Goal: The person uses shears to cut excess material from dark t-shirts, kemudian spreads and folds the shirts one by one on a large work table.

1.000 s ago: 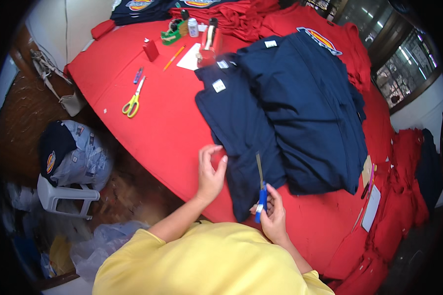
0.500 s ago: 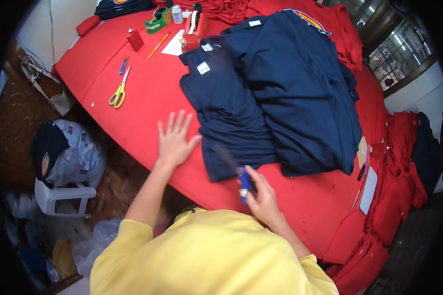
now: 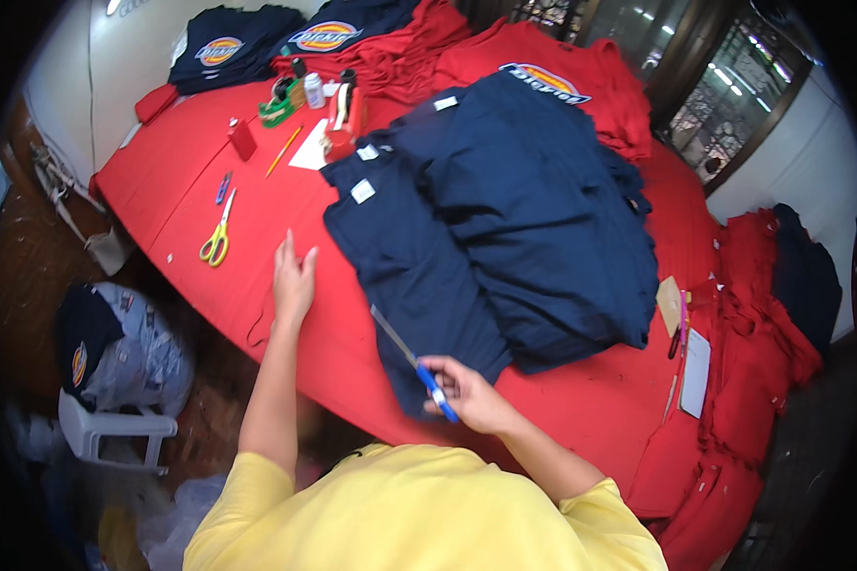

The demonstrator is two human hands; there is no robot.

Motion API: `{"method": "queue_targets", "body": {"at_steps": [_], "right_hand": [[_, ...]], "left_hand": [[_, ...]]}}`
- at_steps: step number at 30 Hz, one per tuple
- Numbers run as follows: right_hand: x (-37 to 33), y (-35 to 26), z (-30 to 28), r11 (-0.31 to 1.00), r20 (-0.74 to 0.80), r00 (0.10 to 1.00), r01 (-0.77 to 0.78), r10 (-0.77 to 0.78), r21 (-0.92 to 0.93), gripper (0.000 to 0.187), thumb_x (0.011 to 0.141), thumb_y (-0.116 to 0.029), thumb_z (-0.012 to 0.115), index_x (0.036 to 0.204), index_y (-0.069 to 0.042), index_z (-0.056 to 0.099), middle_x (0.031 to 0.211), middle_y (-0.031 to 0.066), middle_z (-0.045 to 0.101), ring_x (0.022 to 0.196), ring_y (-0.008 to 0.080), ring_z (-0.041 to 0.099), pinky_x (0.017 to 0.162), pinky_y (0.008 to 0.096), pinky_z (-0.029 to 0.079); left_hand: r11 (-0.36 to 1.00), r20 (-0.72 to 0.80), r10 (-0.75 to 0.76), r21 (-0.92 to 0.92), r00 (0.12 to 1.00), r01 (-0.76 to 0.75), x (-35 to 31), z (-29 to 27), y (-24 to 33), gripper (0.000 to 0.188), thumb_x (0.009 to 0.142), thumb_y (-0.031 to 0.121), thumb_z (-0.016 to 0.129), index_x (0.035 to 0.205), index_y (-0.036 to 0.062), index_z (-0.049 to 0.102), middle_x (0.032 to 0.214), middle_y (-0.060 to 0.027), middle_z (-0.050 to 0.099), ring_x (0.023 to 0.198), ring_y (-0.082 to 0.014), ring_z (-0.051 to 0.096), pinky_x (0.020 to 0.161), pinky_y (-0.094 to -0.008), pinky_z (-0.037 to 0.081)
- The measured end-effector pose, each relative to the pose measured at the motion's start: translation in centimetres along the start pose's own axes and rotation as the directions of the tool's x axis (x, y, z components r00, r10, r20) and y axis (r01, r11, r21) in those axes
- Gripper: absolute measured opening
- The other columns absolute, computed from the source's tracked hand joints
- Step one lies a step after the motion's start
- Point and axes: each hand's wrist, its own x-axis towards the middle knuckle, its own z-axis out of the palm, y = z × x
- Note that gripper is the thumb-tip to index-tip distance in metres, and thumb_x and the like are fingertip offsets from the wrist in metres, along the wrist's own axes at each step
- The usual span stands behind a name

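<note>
Filling most of the view is a broad red-covered table [image 3: 581, 404]. At far left, a white stool [image 3: 90, 423] is supporting a bulging clear bag [image 3: 148, 357]. Next along the cloth, yellow-handled scissors [image 3: 216, 238] are lying near a slim blue tool [image 3: 224, 188], a small red bottle [image 3: 242, 139] is standing, and a yellow pencil [image 3: 284, 152] is resting beyond it. Nearer the body, the left hand [image 3: 293, 284] is extending its fingers loosely, released and grasping nothing; whether it is touching the cloth, I cannot tell. Rightward, a folded navy garment [image 3: 419, 262] is lying flat, its two white labels facing up. Over its near part, the right hand [image 3: 467, 395] is grasping a blue cutter [image 3: 436, 388], whose long blade is pointing up and left; blade contact I cannot tell. Just beside, a larger navy heap [image 3: 552, 228] is spreading. At far right, a white pad [image 3: 695, 373] is lying near crumpled red garments [image 3: 757, 333].
</note>
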Motion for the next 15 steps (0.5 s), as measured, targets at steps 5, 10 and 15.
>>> {"method": "queue_targets", "body": {"at_steps": [5, 10, 15], "right_hand": [[-6.4, -3.1, -2.9, 0.975, -0.335, 0.927, 0.205, -0.168, 0.080, 0.063, 0.075, 0.002, 0.072, 0.132, -0.006, 0.046, 0.098, 0.0020, 0.056, 0.082, 0.0074, 0.057, 0.075, 0.0222, 0.048], [-13.5, -7.7, -15.1, 0.692, -0.755, -0.058, 0.358, -0.654, -0.627, 0.055, 0.081, 0.007, 0.060, 0.132, -0.002, 0.044, 0.109, 0.0079, 0.056, 0.089, 0.0119, 0.056, 0.077, 0.0248, 0.049], [-8.3, -2.9, -16.2, 0.746, -0.814, -0.216, 0.326, -0.540, -0.581, 0.047, 0.089, 0.011, 0.043, 0.134, 0.002, 0.038, 0.128, 0.0125, 0.050, 0.105, 0.0183, 0.057, 0.090, 0.0268, 0.045]], "left_hand": [[0.962, 0.078, 0.181, 0.195, 0.980, -0.193, 8.6, 5.1, 4.9, 0.013, 0.085, 0.018, 0.062, 0.090, 0.0070, 0.066, 0.079, -0.0178, 0.067, 0.084, -0.0373, 0.065, 0.075, -0.0474, 0.050], [0.359, 0.135, 0.406, -0.933, 0.904, -0.021, 15.2, 1.7, 20.9, 0.036, 0.092, 0.012, 0.058, 0.123, -0.0037, 0.050, 0.120, -0.0178, 0.057, 0.108, -0.0249, 0.061, 0.089, -0.0330, 0.050], [0.778, 0.397, 0.539, 0.102, 0.743, -0.619, 12.8, 8.3, 23.5, 0.096, 0.074, 0.033, 0.076, 0.150, 0.0235, 0.018, 0.154, -0.0211, 0.010, 0.142, -0.0370, 0.015, 0.110, -0.0430, 0.026]]}}
